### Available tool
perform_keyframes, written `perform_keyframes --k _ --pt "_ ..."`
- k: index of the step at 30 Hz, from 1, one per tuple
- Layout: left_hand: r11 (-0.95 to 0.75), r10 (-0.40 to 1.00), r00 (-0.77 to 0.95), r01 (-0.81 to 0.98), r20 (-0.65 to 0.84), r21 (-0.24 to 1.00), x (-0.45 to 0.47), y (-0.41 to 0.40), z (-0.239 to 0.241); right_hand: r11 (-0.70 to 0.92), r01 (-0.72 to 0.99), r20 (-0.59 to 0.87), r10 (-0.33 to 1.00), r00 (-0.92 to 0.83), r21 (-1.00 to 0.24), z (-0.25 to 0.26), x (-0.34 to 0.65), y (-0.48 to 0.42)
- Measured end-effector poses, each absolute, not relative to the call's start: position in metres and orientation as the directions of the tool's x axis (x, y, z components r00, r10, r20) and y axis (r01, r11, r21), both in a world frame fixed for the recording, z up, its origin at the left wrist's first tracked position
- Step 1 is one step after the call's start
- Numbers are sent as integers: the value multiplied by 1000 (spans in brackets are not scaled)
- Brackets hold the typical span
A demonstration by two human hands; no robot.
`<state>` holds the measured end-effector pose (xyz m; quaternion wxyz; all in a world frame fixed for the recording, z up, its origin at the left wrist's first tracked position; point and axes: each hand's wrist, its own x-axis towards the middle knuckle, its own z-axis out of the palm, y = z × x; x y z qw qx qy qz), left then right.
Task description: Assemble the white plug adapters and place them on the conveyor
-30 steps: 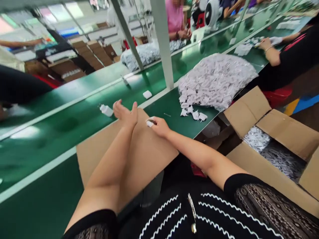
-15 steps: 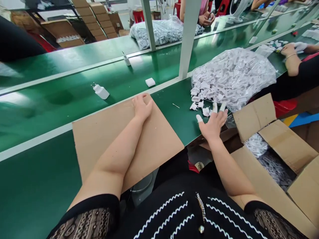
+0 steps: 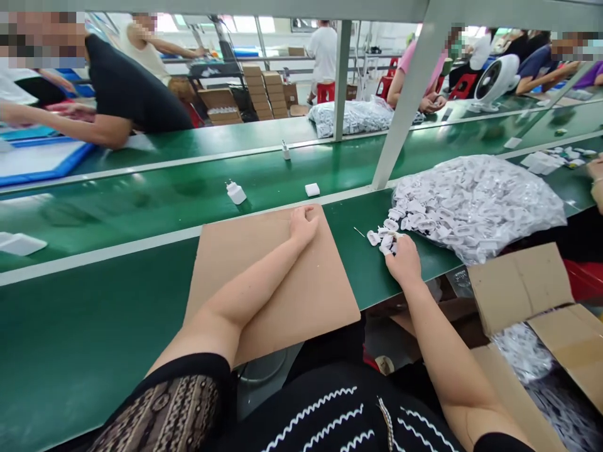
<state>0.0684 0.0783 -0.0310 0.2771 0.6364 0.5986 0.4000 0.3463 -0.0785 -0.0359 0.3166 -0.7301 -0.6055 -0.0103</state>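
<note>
A brown cardboard sheet (image 3: 277, 295) lies on the green bench. My left hand (image 3: 305, 226) rests at its far right corner, fingers bent and the thumb apart, with nothing visible in it. To the right, my right hand (image 3: 405, 260) has its fingers drawn together around small white plastic pieces (image 3: 387, 241); the fingertips are partly hidden among them. Just beyond these, a clear plastic bag (image 3: 485, 201) spills many similar white pieces onto the bench. A thin white stick (image 3: 358, 231) lies left of the loose pieces.
White plug adapters (image 3: 236, 193) and a white housing (image 3: 312, 189) sit on the green belt beyond the rail. A metal post (image 3: 400, 107) rises behind the bag. At lower right is an open carton (image 3: 521, 289) with bagged parts inside. Co-workers sit across the line and at right.
My right hand has gone from spread fingers to closing around the loose white pieces. My left hand stays on the cardboard. The camera view has tilted up and turned left.
</note>
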Motion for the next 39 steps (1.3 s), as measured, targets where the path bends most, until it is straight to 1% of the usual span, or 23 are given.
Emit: perform_keyframes --k 3,6,7,9,12,14,16,18,20,21,22,24,26,27,28,29,31,32,34,35,36,37,39 --pt "-143 979 -44 552 200 821 69 93 -28 35 837 451 854 259 -547 -34 343 -69" --pt "-210 960 -2 656 280 725 68 127 -17 88 804 500 821 276 -588 -35 342 -69" --pt "-209 961 17 699 276 684 68 141 -13 112 796 525 803 280 -595 -35 342 -71" --pt "-156 981 41 752 191 640 68 167 -6 179 770 583 760 287 -612 -34 342 -74" --pt "-60 998 42 751 42 658 68 191 4 273 736 649 705 286 -620 -31 339 -78" --pt "-41 999 35 715 22 698 69 195 11 298 701 651 695 306 -648 -28 336 -80" --pt "-38 999 33 665 21 746 69 190 19 322 605 615 697 368 -728 -24 332 -82" --pt "-40 998 60 593 5 804 68 176 26 360 420 535 720 443 -833 -17 329 -86" --pt "-36 993 115 517 -28 855 64 153 32 393 161 419 765 488 -905 -8 326 -89" --pt "-29 986 161 464 -52 885 59 138 33 398 19 356 797 488 -917 -3 325 -90" --pt "-5 971 225 376 -86 927 53 121 35 389 -118 292 831 473 -914 2 323 -92" --pt "132 903 398 100 -161 986 38 82 37 320 -346 175 904 390 -882 13 319 -93" --pt "324 817 546 -167 -187 931 23 40 38 201 -480 79 962 262 -854 22 313 -94" --pt "381 797 574 -236 -188 894 16 20 37 139 -511 40 979 201 -849 25 308 -94" --pt "390 800 570 -253 -190 885 12 2 35 88 -521 9 988 152 -849 26 302 -94" --pt "362 817 549 -245 -179 899 9 -14 32 49 -515 -13 993 115 -856 27 296 -93" --pt "227 859 502 -195 -102 954 8 -37 23 12 -449 -26 997 78 -893 25 280 -91" --pt "128 873 488 -166 -31 978 10 -43 17 17 -387 -14 997 78 -922 24 271 -89" --pt "-108 874 465 -99 142 989 14 -46 3 70 -194 52 994 95 -979 21 253 -86" --pt "-208 864 456 -58 211 976 16 -43 -3 121 -67 114 988 101 -990 21 246 -84" --pt "-273 856 452 -16 250 962 17 -40 -9 184 69 190 977 94 -981 21 239 -82" --pt "-300 854 452 25 257 954 17 -36 -14 252 199 270 960 69 -947 21 233 -81" --pt "-294 860 460 97 219 951 15 -28 -20 369 404 398 917 -13 -837 23 225 -77"
